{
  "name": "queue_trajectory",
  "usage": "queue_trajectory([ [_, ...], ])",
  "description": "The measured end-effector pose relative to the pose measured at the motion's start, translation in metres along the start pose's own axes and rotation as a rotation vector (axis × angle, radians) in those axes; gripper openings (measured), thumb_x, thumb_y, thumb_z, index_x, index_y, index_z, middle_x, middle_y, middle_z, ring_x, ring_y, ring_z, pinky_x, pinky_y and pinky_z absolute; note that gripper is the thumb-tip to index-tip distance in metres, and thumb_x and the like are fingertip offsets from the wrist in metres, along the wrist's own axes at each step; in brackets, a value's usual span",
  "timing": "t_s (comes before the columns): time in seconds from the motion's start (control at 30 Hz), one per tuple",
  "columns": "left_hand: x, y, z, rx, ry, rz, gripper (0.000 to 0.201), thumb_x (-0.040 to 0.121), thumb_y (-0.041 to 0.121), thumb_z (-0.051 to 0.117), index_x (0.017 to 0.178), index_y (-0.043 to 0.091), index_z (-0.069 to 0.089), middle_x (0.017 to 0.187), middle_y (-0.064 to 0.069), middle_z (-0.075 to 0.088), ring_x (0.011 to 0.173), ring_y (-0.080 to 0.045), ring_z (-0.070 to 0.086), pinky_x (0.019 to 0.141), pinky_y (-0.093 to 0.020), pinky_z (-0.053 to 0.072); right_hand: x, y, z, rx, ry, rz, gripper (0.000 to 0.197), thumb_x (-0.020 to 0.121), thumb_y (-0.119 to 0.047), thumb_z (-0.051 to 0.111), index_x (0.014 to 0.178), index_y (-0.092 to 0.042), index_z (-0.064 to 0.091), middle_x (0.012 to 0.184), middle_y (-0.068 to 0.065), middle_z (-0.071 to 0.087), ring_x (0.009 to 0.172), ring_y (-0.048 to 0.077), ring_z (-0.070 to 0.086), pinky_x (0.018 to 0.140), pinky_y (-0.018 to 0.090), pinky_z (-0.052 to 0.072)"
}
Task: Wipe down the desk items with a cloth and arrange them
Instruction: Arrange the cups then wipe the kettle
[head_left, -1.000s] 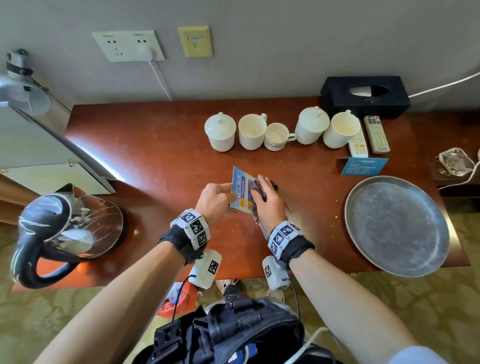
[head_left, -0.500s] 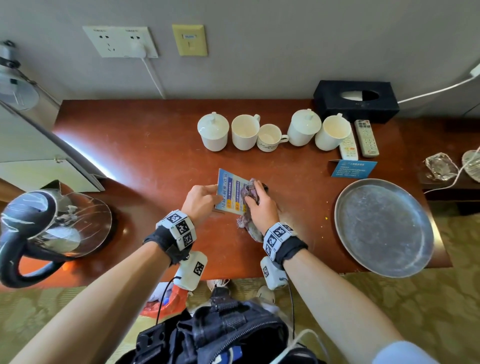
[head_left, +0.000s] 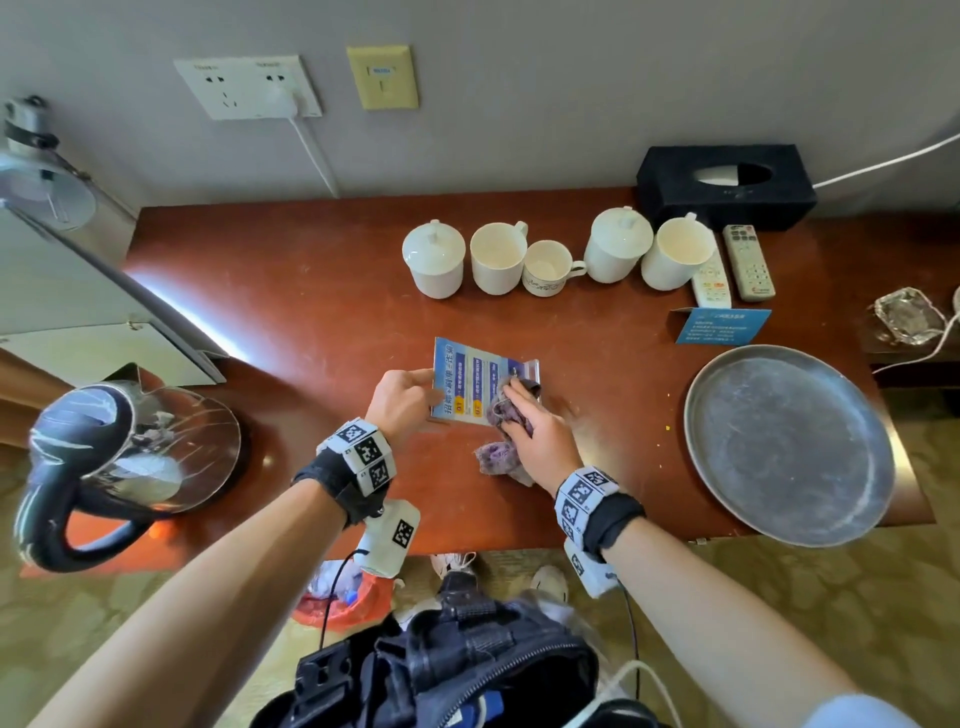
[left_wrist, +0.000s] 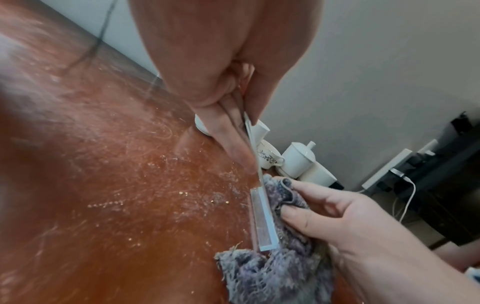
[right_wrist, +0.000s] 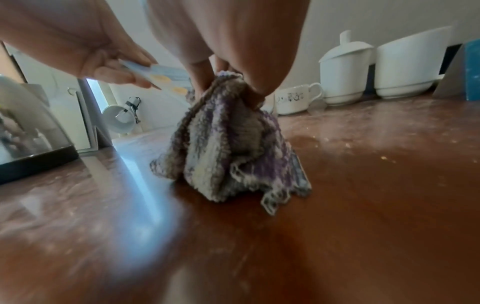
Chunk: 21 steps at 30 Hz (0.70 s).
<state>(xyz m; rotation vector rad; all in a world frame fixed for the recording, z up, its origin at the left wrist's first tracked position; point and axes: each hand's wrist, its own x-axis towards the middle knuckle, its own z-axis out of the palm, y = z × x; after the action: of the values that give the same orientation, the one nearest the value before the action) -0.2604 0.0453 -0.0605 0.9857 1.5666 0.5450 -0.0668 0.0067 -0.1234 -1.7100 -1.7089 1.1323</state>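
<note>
A blue printed card in a clear acrylic stand (head_left: 470, 382) is tilted just above the brown desk (head_left: 311, 291), near its middle. My left hand (head_left: 402, 397) pinches the stand's left edge between thumb and fingers (left_wrist: 233, 148). My right hand (head_left: 537, 436) grips a purple-grey cloth (head_left: 501, 447) and presses it against the card's right part. The cloth (right_wrist: 233, 139) hangs from those fingers down to the desk. In the left wrist view the stand's clear base (left_wrist: 263, 220) lies against the cloth (left_wrist: 280, 267).
Along the back stand two lidded white cups (head_left: 434, 260), two open cups (head_left: 498, 257) and a small patterned cup (head_left: 548, 267). A black tissue box (head_left: 724, 184), two remotes (head_left: 748, 262), a blue card (head_left: 722, 325) and a metal tray (head_left: 789, 444) are at right. A kettle (head_left: 104, 457) stands at left.
The right hand has rubbed the cloth across the card toward its right side. The left hand kept its hold on the stand; more of the card's face now shows.
</note>
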Motion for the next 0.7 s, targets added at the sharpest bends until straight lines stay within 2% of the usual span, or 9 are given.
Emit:
queue_trajectory([
  [0.13,-0.002,0.0,0.0,-0.001,0.016,-0.012,0.033,0.096,-0.006,0.05,0.129,-0.007,0.059,0.109,-0.019,0.072,0.092,-0.034,0.074,0.08,-0.055,0.06,0.01,-0.006,-0.003,-0.033,0.041,0.045,0.049,0.097,-0.01,0.059,0.144,-0.014,0.05,0.153,-0.001,0.044,0.136,0.015,0.047,0.111,0.018,0.031],
  [0.23,-0.002,0.006,0.001,0.014,0.001,0.005,0.033,0.096,-0.005,0.052,0.127,-0.005,0.061,0.108,-0.018,0.073,0.09,-0.031,0.074,0.078,-0.053,0.061,0.021,-0.026,0.005,0.123,0.185,0.188,0.043,0.096,-0.015,0.061,0.139,-0.016,0.056,0.139,0.003,0.059,0.125,0.019,0.057,0.098,0.014,0.036],
  [0.27,-0.002,0.008,0.002,0.019,-0.003,0.01,0.032,0.095,-0.006,0.052,0.126,-0.005,0.062,0.107,-0.018,0.073,0.089,-0.03,0.075,0.076,-0.051,0.062,0.022,-0.034,0.008,0.183,0.219,0.189,0.042,0.096,-0.015,0.062,0.138,-0.015,0.058,0.135,0.005,0.062,0.122,0.02,0.059,0.095,0.014,0.039],
  [0.33,-0.002,0.014,0.003,0.037,-0.015,0.024,0.03,0.094,-0.007,0.051,0.121,-0.003,0.065,0.107,-0.018,0.073,0.085,-0.028,0.075,0.074,-0.046,0.063,0.019,-0.049,0.012,0.269,0.216,0.131,0.042,0.096,-0.013,0.062,0.138,-0.016,0.058,0.135,0.002,0.062,0.12,0.013,0.058,0.094,0.012,0.04],
  [0.4,-0.001,0.02,0.003,0.054,-0.012,0.04,0.03,0.093,-0.007,0.05,0.116,-0.002,0.069,0.105,-0.017,0.074,0.084,-0.028,0.075,0.074,-0.043,0.063,0.009,-0.054,0.014,0.283,0.147,0.038,0.045,0.096,-0.01,0.061,0.14,-0.018,0.056,0.144,-0.005,0.054,0.126,0.003,0.05,0.1,0.01,0.038],
  [0.53,0.0,0.026,0.004,0.135,0.0,0.056,0.029,0.092,-0.007,0.052,0.114,-0.001,0.07,0.107,-0.014,0.072,0.08,-0.021,0.072,0.06,-0.025,0.059,-0.009,-0.034,0.018,0.157,0.093,-0.085,0.051,0.094,-0.005,0.063,0.142,-0.018,0.053,0.148,-0.009,0.047,0.131,0.0,0.044,0.104,0.003,0.03],
  [0.6,-0.001,0.025,0.002,0.137,0.003,0.043,0.029,0.094,-0.007,0.051,0.117,-0.002,0.068,0.105,-0.012,0.073,0.076,-0.018,0.072,0.059,-0.027,0.06,-0.009,-0.021,0.016,0.113,0.101,-0.041,0.05,0.092,-0.005,0.065,0.14,-0.017,0.055,0.147,-0.006,0.049,0.131,0.006,0.048,0.109,0.011,0.034],
  [0.67,-0.003,0.025,-0.001,0.16,-0.002,0.044,0.032,0.095,-0.005,0.051,0.121,0.0,0.067,0.102,-0.012,0.074,0.082,-0.021,0.074,0.067,-0.036,0.063,-0.003,-0.013,0.01,0.147,0.108,0.085,0.046,0.093,-0.006,0.064,0.138,-0.014,0.057,0.145,-0.001,0.054,0.129,0.015,0.054,0.111,0.028,0.041],
  [0.7,-0.003,0.027,-0.002,0.198,-0.007,0.058,0.035,0.095,-0.004,0.05,0.124,0.003,0.067,0.102,-0.012,0.075,0.086,-0.022,0.074,0.072,-0.039,0.063,0.0,-0.012,0.007,0.164,0.125,0.135,0.044,0.093,-0.007,0.063,0.136,-0.014,0.059,0.14,0.001,0.059,0.125,0.018,0.057,0.109,0.032,0.044],
])
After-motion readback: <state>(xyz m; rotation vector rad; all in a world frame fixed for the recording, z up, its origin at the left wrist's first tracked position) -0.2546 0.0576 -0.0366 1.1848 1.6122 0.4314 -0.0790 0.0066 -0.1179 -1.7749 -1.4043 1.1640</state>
